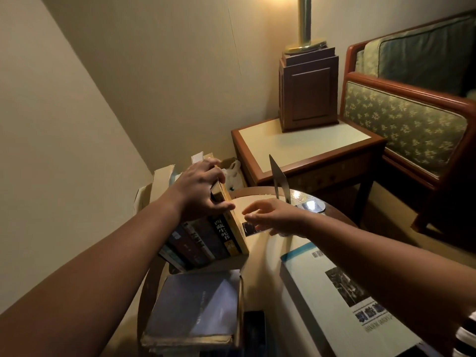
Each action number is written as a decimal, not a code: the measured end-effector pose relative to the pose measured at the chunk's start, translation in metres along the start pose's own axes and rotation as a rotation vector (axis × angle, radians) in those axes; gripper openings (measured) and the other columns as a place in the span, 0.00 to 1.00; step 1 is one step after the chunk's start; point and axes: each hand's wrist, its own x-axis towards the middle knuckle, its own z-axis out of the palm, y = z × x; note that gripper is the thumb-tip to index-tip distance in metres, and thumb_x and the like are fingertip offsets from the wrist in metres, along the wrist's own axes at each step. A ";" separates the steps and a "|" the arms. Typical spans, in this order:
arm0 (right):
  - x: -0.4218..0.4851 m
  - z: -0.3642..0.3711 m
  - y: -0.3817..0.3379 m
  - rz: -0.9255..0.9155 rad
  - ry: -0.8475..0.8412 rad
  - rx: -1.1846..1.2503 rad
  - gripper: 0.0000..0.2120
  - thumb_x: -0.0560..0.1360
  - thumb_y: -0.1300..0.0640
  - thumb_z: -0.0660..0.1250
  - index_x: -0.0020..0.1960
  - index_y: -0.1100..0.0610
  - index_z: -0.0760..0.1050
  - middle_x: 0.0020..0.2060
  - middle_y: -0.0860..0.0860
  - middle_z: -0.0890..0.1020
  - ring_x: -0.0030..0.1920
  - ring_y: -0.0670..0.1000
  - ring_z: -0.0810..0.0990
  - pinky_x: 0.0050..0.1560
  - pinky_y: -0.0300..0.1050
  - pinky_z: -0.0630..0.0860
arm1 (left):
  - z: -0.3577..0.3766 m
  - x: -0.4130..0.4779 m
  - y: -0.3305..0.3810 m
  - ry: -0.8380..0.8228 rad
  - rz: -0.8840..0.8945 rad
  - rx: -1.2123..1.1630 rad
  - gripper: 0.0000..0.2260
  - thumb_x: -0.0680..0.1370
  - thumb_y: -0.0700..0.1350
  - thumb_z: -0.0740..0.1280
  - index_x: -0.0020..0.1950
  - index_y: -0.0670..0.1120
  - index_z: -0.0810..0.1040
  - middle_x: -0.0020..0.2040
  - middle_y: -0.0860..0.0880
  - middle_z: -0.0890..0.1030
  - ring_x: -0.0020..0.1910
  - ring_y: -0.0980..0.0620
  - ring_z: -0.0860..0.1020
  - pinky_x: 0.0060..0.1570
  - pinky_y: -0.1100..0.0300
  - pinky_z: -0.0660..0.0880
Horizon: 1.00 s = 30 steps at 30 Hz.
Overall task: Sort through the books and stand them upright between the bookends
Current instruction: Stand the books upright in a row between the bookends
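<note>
Toward the left edge of the round table: a row of books, spines facing the camera, tops tilted away rather than truly upright. At the row's right end, a yellow book, long axis running from the tabletop up and away toward the far left.

Clamped at its top end by the left hand, fingers curled over the far side, thumb across the near side; possibly catching the neighbouring book too, hard to tell. Just to the right of that cover, the right hand: fingers loosely spread and relaxed, holding nothing, fingertips near the cover but apart from it.

Behind the right hand, near the far edge, a metal bookend standing upright, well apart from the row, bare tabletop between. No second bookend in view; perhaps hidden behind the row.

Lying flat, not yet stood up: a purple book at the near-left edge, a large white book at the near-right edge.

By the look of it, mid-step: steadying the row. Probably leftward next for the right hand, flat against the yellow cover, then the bookend slid in to close the gap. Risk of the row toppling rightward if released too soon.
</note>
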 end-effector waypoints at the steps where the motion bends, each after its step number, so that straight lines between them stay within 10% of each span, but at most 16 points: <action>1: -0.008 -0.003 0.002 0.010 0.012 -0.028 0.19 0.78 0.43 0.66 0.66 0.50 0.75 0.57 0.50 0.80 0.58 0.52 0.80 0.59 0.54 0.78 | 0.000 0.000 0.001 0.000 -0.002 -0.001 0.38 0.63 0.77 0.57 0.62 0.53 0.73 0.77 0.48 0.61 0.75 0.44 0.60 0.68 0.43 0.67; 14: -0.087 -0.006 0.058 0.214 0.089 -0.696 0.20 0.77 0.44 0.69 0.66 0.51 0.75 0.59 0.50 0.79 0.54 0.48 0.78 0.51 0.40 0.77 | 0.001 0.000 -0.001 -0.019 -0.017 0.000 0.38 0.62 0.78 0.59 0.63 0.55 0.72 0.78 0.47 0.60 0.76 0.42 0.59 0.69 0.41 0.66; 22: -0.080 0.049 0.069 0.333 0.141 -0.975 0.48 0.64 0.26 0.69 0.76 0.46 0.57 0.72 0.56 0.60 0.72 0.62 0.59 0.64 0.65 0.72 | 0.003 -0.002 0.002 0.002 -0.002 0.052 0.30 0.69 0.69 0.68 0.64 0.52 0.73 0.78 0.46 0.60 0.76 0.42 0.58 0.69 0.42 0.65; 30: -0.070 0.051 0.068 0.367 0.146 -1.046 0.44 0.65 0.38 0.77 0.75 0.45 0.60 0.69 0.56 0.60 0.69 0.64 0.59 0.58 0.67 0.75 | 0.005 0.000 -0.001 0.020 0.020 0.060 0.30 0.69 0.69 0.67 0.63 0.50 0.73 0.77 0.45 0.62 0.75 0.42 0.60 0.68 0.42 0.67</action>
